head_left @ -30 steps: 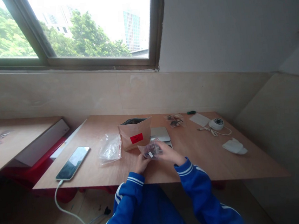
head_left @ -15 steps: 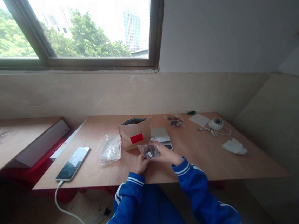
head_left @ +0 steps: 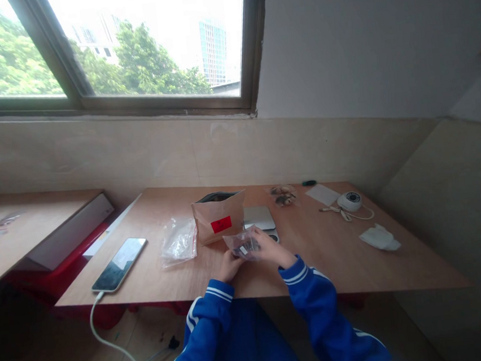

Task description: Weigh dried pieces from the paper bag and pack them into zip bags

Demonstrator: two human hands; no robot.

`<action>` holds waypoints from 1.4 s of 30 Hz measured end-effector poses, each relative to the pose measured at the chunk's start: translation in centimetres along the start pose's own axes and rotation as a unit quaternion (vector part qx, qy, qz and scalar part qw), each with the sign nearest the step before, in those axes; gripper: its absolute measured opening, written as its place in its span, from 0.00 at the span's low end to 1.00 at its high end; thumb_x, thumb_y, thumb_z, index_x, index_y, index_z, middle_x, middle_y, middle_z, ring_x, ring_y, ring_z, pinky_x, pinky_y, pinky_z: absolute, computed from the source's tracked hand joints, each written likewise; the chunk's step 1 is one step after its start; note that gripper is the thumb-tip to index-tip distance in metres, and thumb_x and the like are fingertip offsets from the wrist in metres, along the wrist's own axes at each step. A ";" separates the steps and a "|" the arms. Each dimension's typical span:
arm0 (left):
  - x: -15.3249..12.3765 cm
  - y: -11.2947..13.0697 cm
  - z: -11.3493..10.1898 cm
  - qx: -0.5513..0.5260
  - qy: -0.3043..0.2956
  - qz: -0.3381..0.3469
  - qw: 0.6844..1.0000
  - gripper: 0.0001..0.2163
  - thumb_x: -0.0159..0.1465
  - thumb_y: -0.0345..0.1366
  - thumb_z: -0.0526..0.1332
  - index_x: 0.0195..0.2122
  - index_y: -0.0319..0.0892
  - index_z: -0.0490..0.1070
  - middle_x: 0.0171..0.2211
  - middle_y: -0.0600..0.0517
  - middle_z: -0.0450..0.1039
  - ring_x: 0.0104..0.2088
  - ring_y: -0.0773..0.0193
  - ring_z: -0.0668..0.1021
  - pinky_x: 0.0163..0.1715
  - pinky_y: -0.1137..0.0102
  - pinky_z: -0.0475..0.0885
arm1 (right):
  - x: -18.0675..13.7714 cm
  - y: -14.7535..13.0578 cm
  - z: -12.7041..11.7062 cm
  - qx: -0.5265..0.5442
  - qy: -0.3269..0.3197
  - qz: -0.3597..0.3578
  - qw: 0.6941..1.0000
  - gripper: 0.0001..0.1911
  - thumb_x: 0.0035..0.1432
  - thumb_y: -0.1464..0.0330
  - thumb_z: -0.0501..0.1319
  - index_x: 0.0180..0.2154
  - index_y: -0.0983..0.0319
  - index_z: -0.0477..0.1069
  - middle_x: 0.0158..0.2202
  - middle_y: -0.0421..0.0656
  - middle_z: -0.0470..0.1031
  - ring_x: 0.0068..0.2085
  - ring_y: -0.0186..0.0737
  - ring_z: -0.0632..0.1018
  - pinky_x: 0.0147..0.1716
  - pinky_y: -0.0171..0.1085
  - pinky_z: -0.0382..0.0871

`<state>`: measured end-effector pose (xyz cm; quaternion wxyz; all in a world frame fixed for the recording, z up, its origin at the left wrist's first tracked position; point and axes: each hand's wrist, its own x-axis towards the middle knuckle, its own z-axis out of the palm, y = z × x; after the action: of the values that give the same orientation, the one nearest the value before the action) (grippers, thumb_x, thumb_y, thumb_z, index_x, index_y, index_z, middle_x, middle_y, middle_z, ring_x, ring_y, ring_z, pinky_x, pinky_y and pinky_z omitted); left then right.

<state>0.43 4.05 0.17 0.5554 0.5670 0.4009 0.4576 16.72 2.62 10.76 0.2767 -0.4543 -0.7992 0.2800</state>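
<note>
Between my hands is a small clear zip bag (head_left: 241, 245) with dark pieces and a white label inside. My left hand (head_left: 229, 265) grips its lower left side, the fingers partly hidden beneath it. My right hand (head_left: 268, 248) pinches the bag's right edge near the top. Just behind the bag stands an upright brown paper pouch (head_left: 210, 216) with a red label, its mouth open. A flat silver kitchen scale (head_left: 260, 218) lies partly hidden behind the pouch and my right hand.
On the wooden table (head_left: 316, 264) are clear plastic bags (head_left: 179, 242), a charging phone (head_left: 120, 265), a bag of small parts (head_left: 283, 195), white paper (head_left: 322, 194), a dome camera with cable (head_left: 349, 201) and a crumpled white cloth or tissue (head_left: 379, 237). A second table stands left.
The zip bag has turned slightly and appears more spread out, with my right hand a little higher on its edge. The whole view has shifted slightly; the other objects stay put.
</note>
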 end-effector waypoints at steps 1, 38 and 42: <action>0.0 0.0 0.0 -0.006 0.001 0.000 1.000 0.17 0.44 0.43 0.71 0.31 0.37 0.77 0.31 0.46 0.79 0.33 0.55 0.78 0.40 0.61 0.72 | 0.0 0.0 0.0 0.011 0.001 0.002 1.000 0.18 0.47 0.71 0.67 0.42 0.61 0.70 0.43 0.46 0.70 0.45 0.46 0.73 0.47 0.44 0.67; -0.1 0.4 0.5 -0.096 0.037 -0.044 0.994 0.22 0.44 0.46 0.71 0.36 0.36 0.77 0.36 0.43 0.79 0.37 0.52 0.79 0.38 0.60 0.75 | 9.3 -8.3 -5.7 0.286 0.252 -0.117 0.917 0.15 0.52 0.63 0.64 0.42 0.60 0.70 0.41 0.44 0.76 0.42 0.38 0.76 0.42 0.38 0.73; -0.2 0.9 0.5 -0.101 0.025 -0.043 0.994 0.22 0.45 0.46 0.70 0.37 0.37 0.77 0.37 0.44 0.79 0.38 0.52 0.79 0.40 0.60 0.75 | 12.1 -8.7 -4.0 0.194 0.280 -0.171 0.925 0.12 0.55 0.65 0.62 0.42 0.59 0.70 0.42 0.44 0.74 0.43 0.37 0.75 0.44 0.37 0.71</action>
<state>0.82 3.70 1.04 0.6187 0.4785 0.3906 0.4854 9.28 10.32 21.84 0.6153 -0.3079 -0.6851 0.2392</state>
